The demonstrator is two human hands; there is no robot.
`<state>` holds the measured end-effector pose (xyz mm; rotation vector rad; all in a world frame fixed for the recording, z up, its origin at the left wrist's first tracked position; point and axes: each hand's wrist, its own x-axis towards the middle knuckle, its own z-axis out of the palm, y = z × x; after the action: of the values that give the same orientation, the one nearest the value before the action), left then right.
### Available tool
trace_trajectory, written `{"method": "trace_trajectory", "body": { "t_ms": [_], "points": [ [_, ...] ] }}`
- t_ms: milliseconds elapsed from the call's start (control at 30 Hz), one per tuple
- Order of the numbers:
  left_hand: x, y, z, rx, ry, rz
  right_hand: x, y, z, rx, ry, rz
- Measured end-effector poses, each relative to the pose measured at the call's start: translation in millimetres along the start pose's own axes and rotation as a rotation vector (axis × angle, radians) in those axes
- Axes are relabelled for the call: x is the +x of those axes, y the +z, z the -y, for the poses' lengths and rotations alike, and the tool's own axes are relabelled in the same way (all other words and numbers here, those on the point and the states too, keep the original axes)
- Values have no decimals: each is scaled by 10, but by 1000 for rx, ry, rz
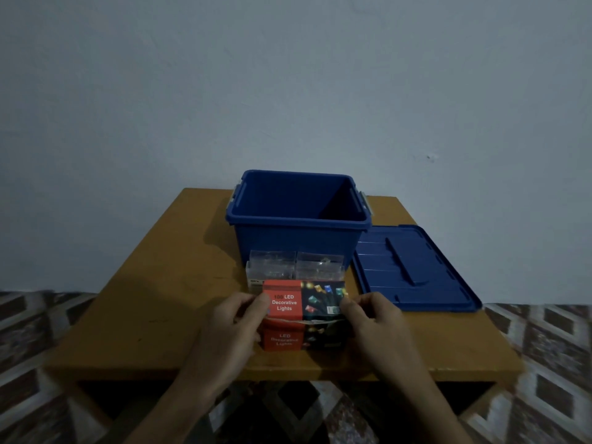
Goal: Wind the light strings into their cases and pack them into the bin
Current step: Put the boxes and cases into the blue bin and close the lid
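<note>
A red and dark box printed "100 LED Decorative Lights" (302,302) lies near the front of the wooden table, its top flap lifted. My left hand (235,318) pinches the box's left edge and my right hand (368,315) pinches its right edge. Just behind the box stand clear plastic cases (296,265) with light strings inside. Behind them sits the open blue bin (299,219), whose inside looks dark and bare.
The bin's blue lid (413,267) lies flat to the right of the bin, overhanging the table's right side. The brown table (153,283) stands against a plain wall. Patterned floor tiles (544,347) surround it.
</note>
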<state>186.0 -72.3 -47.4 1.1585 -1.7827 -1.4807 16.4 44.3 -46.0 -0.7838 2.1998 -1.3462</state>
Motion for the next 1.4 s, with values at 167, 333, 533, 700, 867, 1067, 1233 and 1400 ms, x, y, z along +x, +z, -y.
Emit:
{"method": "trace_trajectory", "body": {
  "t_ms": [167,333,533,700,867,1067,1233,1400],
  "points": [
    [-12,-86,-197,-17,53,-13,-33,-74,198,-34,-57,7],
    [57,-292,-691,48,224,-40,20,-253,700,60,-208,-27],
    [686,-390,-1416,76,350,-139,770,-334,1408,164,-261,-54],
    [1446,-304,-1603,220,245,-201,1486,-186,1604,97,-188,22],
    [1841,-129,-1540,357,19,-64,1918,64,1427,-33,-28,137],
    [2049,-19,-1544,477,-63,-15,2200,243,1322,-143,56,213],
    [2099,-31,-1592,451,-108,11,2299,325,1284,-145,31,207],
    [2055,-89,-1602,376,-44,-6,2320,266,1226,-130,11,215]
  ]
}}
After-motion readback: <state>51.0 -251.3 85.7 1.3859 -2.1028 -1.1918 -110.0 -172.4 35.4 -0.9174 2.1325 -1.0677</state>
